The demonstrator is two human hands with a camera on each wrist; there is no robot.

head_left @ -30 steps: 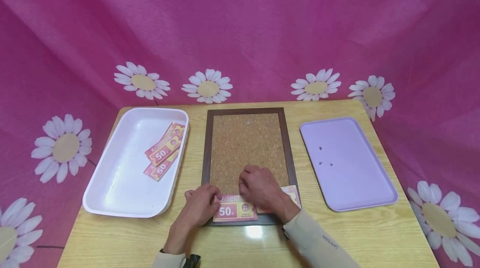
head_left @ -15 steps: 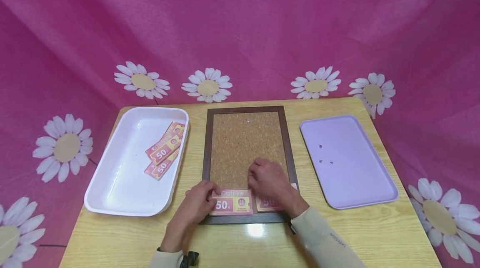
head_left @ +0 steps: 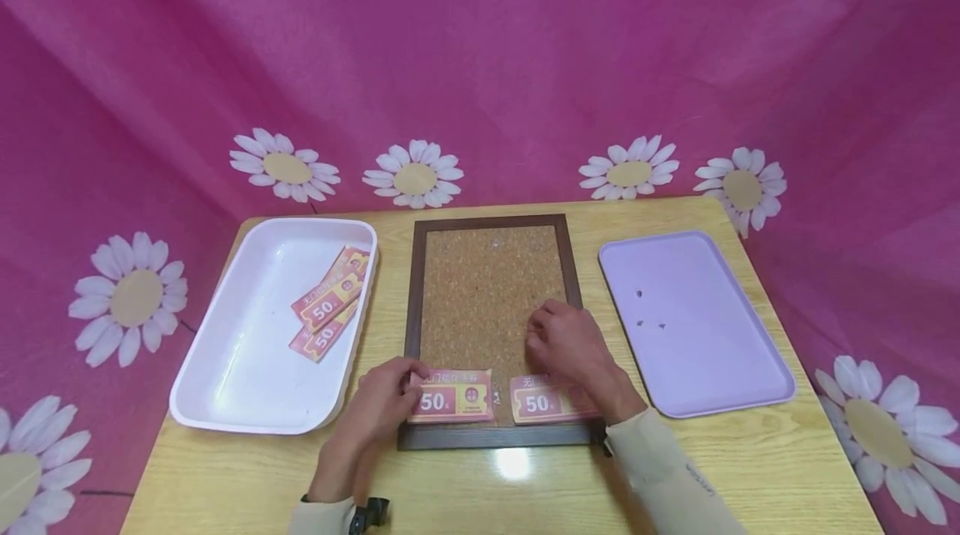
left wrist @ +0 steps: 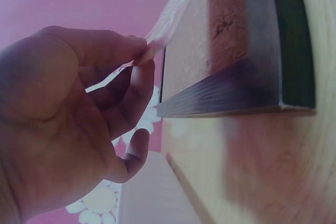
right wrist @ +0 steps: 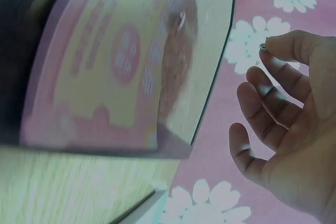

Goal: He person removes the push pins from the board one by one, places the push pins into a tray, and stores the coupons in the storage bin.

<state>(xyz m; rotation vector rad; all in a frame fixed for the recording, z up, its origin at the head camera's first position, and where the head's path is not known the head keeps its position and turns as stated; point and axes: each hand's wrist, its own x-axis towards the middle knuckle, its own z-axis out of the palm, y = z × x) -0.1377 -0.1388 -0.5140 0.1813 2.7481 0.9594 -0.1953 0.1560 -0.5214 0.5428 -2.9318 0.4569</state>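
Observation:
My left hand (head_left: 386,397) pinches the left end of a pink and yellow coupon (head_left: 453,403) marked 50, over the near left corner of a framed corkboard (head_left: 487,293). In the left wrist view, thumb and finger hold the coupon (left wrist: 157,38) at its edge, tilted up off the board. My right hand (head_left: 566,343) hovers above the board's right side. Between its thumb and index finger it pinches a small shiny thumbtack (right wrist: 264,47). Below that hand a second coupon (head_left: 543,403) lies along the near right of the board, partly covered by the wrist.
To the left stands a white plastic bin (head_left: 255,335) with several coupons (head_left: 328,302) at its right side. A lilac tray (head_left: 705,335) on the right holds 3 small dark pins (head_left: 640,323). Tiny clear spots (head_left: 495,243) show along the corkboard's far edge.
My left hand has slid the coupon leftward and slightly away from me. My right hand has moved right, off the first coupon, and the second coupon's 50 now shows.

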